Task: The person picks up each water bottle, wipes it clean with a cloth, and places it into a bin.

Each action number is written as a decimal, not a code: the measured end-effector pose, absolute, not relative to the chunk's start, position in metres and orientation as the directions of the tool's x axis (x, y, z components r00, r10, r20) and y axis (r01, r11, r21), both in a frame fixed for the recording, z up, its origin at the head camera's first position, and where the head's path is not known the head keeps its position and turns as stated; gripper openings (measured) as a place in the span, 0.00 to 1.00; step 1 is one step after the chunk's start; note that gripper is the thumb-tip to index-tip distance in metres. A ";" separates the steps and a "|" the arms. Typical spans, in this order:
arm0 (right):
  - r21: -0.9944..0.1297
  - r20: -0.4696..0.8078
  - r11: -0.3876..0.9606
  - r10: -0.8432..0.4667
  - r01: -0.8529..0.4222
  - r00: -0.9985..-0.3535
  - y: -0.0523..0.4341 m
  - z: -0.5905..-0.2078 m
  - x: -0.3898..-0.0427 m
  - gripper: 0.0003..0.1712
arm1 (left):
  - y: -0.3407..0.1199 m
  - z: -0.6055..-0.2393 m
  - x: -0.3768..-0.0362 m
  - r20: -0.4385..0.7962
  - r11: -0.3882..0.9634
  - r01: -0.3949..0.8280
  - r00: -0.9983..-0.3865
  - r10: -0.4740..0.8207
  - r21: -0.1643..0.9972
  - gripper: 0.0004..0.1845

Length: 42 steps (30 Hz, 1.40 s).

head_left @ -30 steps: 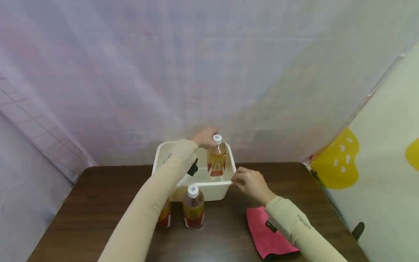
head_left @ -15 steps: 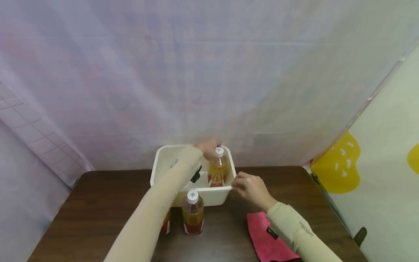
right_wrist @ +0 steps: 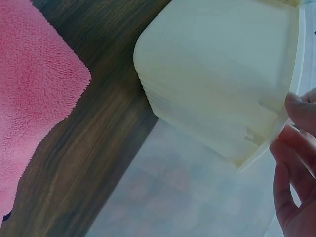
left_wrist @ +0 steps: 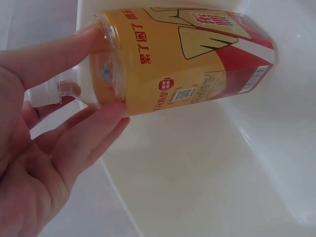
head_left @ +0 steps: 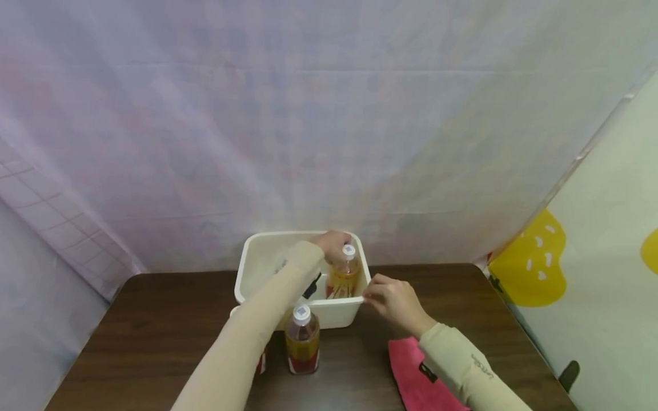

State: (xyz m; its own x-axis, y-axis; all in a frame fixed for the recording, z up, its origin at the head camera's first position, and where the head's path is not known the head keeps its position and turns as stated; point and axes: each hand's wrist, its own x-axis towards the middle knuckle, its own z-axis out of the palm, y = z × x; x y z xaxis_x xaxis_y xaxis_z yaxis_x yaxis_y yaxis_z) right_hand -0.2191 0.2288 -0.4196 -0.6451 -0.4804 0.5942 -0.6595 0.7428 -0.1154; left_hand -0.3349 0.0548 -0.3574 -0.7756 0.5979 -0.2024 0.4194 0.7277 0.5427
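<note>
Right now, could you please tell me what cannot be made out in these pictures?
Head view: most of the left bottle, hidden by the left sleeve.
Head view: the base of the held bottle, behind the front wall of the tub.
Head view: the near end of the pink cloth, cut off by the bottom edge.
Right wrist view: part of the right hand, cut off by the right edge.

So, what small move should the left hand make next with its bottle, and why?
The left hand should probably ease the bottle down until it rests firmly in the tub. It grips the bottle near the top, the right hand holds the tub's rim, and I cannot tell whether the base touches the floor.
</note>
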 end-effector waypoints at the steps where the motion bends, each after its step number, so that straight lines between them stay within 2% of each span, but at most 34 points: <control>1: -0.119 0.594 0.743 -0.478 -0.658 -0.647 0.229 -0.420 -0.219 0.06 | 0.054 -0.357 -0.334 -0.209 0.734 0.410 -0.780 0.590 0.541 0.20; 8: -0.121 0.599 0.739 -0.478 -0.662 -0.643 0.228 -0.420 -0.217 0.06 | 0.054 -0.364 -0.339 -0.243 0.782 0.397 -0.796 0.554 0.481 0.22; 15: -0.110 0.607 0.733 -0.485 -0.671 -0.629 0.227 -0.420 -0.222 0.07 | 0.054 -0.361 -0.340 -0.276 0.754 0.337 -0.784 0.556 0.563 0.24; 21: -0.103 0.618 0.725 -0.490 -0.681 -0.615 0.225 -0.423 -0.226 0.07 | 0.050 -0.355 -0.335 -0.275 0.769 0.363 -0.783 0.558 0.527 0.24; 31: -0.094 0.601 0.744 -0.488 -0.662 -0.633 0.228 -0.420 -0.230 0.07 | 0.051 -0.353 -0.338 -0.238 0.758 0.409 -0.779 0.580 0.507 0.23; 42: -0.083 0.608 0.737 -0.495 -0.670 -0.620 0.226 -0.418 -0.233 0.07 | 0.047 -0.346 -0.344 -0.283 0.786 0.395 -0.777 0.562 0.476 0.24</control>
State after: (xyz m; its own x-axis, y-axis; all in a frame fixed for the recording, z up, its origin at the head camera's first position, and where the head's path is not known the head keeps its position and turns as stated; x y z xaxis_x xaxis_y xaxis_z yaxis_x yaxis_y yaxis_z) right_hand -0.2334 0.2260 -0.4182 -0.6202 -0.4951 0.6085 -0.6703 0.7374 -0.0831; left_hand -0.3437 0.0466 -0.3458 -0.7772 0.5619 -0.2834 0.3949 0.7861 0.4756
